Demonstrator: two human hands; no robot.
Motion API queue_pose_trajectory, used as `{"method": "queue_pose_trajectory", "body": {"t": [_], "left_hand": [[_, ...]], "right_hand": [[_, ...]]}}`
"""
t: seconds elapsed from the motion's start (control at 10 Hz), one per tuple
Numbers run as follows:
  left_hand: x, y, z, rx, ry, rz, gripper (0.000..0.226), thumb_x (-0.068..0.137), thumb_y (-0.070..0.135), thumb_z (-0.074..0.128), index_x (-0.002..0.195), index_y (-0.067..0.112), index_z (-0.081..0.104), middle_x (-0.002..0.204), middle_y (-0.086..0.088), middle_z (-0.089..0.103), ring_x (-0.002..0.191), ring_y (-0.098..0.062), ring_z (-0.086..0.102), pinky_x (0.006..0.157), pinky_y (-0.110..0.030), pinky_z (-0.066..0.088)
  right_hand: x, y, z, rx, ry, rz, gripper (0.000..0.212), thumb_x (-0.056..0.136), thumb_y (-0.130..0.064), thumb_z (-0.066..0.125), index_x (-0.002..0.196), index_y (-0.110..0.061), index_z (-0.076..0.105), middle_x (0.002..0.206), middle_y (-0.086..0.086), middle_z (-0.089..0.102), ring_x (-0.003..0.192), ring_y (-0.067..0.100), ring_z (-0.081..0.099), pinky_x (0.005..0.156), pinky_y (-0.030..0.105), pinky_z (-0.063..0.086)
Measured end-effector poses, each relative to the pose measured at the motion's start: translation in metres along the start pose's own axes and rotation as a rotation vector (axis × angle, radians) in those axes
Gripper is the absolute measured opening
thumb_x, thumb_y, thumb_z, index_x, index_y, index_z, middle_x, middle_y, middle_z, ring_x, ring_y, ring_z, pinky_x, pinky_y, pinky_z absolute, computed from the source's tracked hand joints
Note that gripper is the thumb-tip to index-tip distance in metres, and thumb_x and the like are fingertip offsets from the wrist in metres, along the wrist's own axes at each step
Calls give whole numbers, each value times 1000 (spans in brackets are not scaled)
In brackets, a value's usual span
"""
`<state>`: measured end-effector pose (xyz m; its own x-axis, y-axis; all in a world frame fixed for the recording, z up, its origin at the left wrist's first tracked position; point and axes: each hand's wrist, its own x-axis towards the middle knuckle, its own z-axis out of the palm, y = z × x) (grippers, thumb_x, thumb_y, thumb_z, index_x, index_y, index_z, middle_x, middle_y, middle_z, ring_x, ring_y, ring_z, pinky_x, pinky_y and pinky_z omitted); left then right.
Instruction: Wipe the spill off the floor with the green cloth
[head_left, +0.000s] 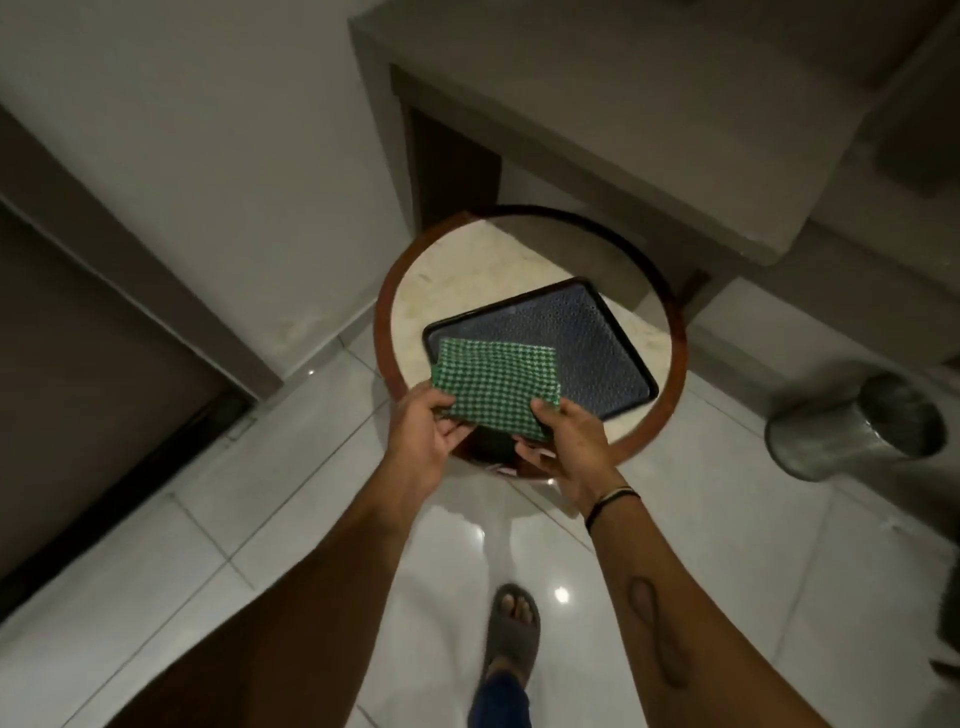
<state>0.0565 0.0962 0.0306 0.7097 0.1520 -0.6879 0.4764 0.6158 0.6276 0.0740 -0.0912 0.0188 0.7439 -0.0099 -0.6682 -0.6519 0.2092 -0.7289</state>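
Held the green cloth (496, 387) folded above the dark tray (597, 332) on the round table (441, 270); left hand (423, 434) and right hand (566, 441) pinched its near corners, probably to carry it; no spill seen on the floor (260, 519).

The room I'm in is dim, greyish; overhead light leaves small bright glints on the glossy floor (519, 545) near my foot; the wide lens bends the walls at the edges; the metal bin (852, 421) is smeared with blur; my forearms look dark and soft close up.
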Motion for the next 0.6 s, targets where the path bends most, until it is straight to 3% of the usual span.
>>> {"method": "queue_pose_trajectory", "body": {"t": [0.1,0.2,0.3,0.4,0.5,0.6], "left_hand": [[59,-10,21,100,71,-39,33,100,-1,58,127,12,71,128,-13,78,116,-32,75,89,-40,62],[99,-24,38,179,133,-94,23,101,11,75,123,10,71,116,-11,78,112,-31,74,82,-38,62],[124,-40,44,313,194,-86,20,97,13,82,109,6,68,114,-15,71,111,-36,71,74,-42,65],[145,-50,28,594,207,-82,50,81,28,90,115,-5,73,117,-25,78,107,-42,79,87,-55,68],[181,-67,-9,760,242,-120,56,66,29,76,115,1,74,116,-24,79,107,-44,79,92,-59,66],[184,-60,-28,829,243,29,5,85,24,69,89,21,70,110,-17,78,101,-40,77,92,-53,66]], "right_hand": [[66,-22,-17,-190,65,-59,9,105,-13,68,110,-15,74,108,5,79,102,25,75,79,35,65],[123,-26,-36,-442,104,-95,13,102,-6,70,96,-16,76,105,10,79,108,34,77,95,48,65],[151,-22,-48,-663,124,-113,7,99,-6,74,102,-10,79,100,9,77,104,34,76,96,50,64],[156,-20,-51,-825,122,-154,10,96,-7,79,104,-4,82,92,7,76,93,31,75,91,46,64],[146,-17,-51,-911,110,-217,19,95,-9,79,113,-7,81,105,8,81,102,30,76,98,43,61],[126,-22,-41,-951,170,-278,27,99,-16,75,123,-6,77,117,14,81,110,34,75,97,41,59]]}}
